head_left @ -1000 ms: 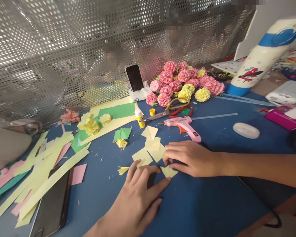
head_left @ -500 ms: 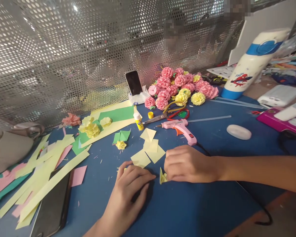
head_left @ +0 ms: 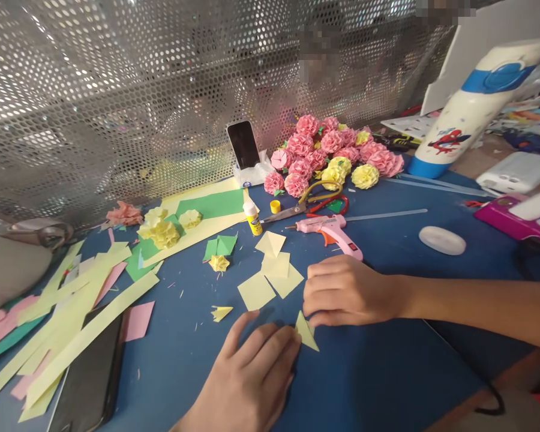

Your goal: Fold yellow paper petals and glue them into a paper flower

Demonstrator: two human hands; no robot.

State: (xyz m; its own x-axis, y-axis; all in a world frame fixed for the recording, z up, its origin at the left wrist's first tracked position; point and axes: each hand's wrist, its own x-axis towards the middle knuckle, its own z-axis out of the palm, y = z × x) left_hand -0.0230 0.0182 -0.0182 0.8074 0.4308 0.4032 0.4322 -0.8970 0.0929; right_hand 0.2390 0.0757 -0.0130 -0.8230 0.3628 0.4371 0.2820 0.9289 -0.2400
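Note:
Both my hands work a small folded yellow paper piece point(head_left: 306, 332) on the blue table point(head_left: 378, 372). My left hand point(head_left: 252, 375) lies over the table with fingers together, its fingertips pressing the paper's left edge. My right hand point(head_left: 346, 291) comes in from the right, fingers curled and pinching the paper's top corner. Just beyond lie loose yellow paper squares point(head_left: 270, 273) and a tiny folded yellow piece point(head_left: 220, 312).
A pink glue gun point(head_left: 330, 231), scissors point(head_left: 306, 207), glue bottle point(head_left: 253, 217) and a pile of pink and yellow paper flowers point(head_left: 333, 153) lie further back. Paper strips point(head_left: 78, 300) and a dark phone point(head_left: 92, 378) fill the left. A perforated metal screen point(head_left: 162, 90) stands behind.
The yellow piece went from flat under both hands to raised at the fingertips, and now shows as a folded triangle. My left hand has slid toward me and spread its fingers against it.

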